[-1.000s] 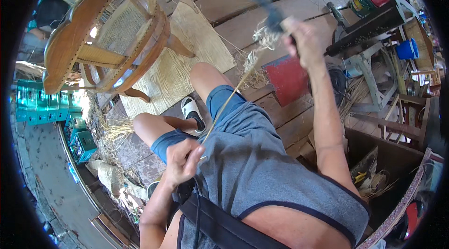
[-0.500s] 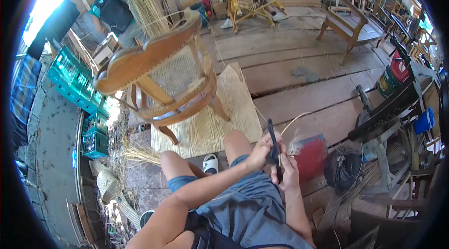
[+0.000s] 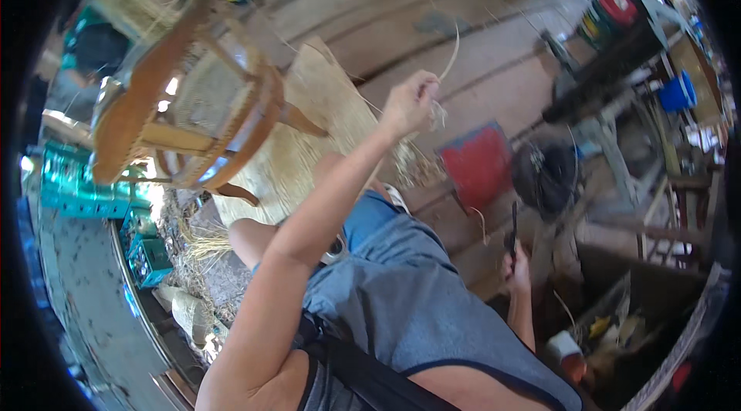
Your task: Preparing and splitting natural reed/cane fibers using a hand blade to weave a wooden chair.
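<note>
Left hand [image 3: 409,104] raised, pinching straw strand [image 3: 450,52]; strand's long axis runs up and away from fist, right of tilted wooden chair [image 3: 193,110]. Right hand [image 3: 515,268] low, well right of chair, clenched round dark tool [image 3: 512,226], pointing upward.

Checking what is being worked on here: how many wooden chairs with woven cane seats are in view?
1 shows clearly: the brown wooden chair with a woven cane seat, tipped over on the pale woven mat, left of the raised left hand. Blurred furniture along the top edge may hide more.

The left hand [image 3: 409,104] has risen with the straw strand [image 3: 450,52]; the right hand [image 3: 515,270] dropped.
</note>
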Tool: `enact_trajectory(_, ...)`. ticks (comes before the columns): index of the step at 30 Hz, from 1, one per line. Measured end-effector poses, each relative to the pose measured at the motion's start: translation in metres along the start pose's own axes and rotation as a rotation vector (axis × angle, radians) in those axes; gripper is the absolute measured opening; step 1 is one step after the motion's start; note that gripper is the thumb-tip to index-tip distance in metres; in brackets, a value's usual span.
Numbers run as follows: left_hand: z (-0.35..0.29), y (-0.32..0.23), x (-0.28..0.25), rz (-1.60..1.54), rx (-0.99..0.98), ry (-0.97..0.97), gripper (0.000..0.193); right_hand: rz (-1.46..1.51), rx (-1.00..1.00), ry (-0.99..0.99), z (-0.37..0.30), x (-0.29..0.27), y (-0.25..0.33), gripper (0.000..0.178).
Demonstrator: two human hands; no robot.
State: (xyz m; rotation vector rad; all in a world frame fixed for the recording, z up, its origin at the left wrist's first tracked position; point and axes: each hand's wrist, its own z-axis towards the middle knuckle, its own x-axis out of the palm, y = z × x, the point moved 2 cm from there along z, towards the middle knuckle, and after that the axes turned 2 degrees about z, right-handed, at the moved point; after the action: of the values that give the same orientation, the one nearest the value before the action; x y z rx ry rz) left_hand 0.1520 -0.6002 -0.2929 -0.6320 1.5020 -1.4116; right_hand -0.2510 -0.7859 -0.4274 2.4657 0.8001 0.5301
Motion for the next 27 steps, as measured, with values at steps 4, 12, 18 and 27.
enact_trajectory(4,-0.023,0.008,0.018,0.266,0.290,0.021,0.018,0.328,-0.182,0.194,0.006,0.069,0.022,0.042)
enact_trajectory(12,-0.110,0.002,-0.021,0.005,-0.275,0.360,0.023,0.346,-0.341,0.615,0.015,0.238,0.129,0.035)
enact_trajectory(18,-0.181,0.013,-0.137,0.069,-0.563,0.330,0.022,0.306,-0.656,0.610,0.036,0.173,0.257,0.039)
enact_trajectory(27,-0.198,0.046,-0.098,-0.704,-0.804,0.206,0.015,-0.403,-0.774,0.225,0.040,0.195,0.279,0.037)
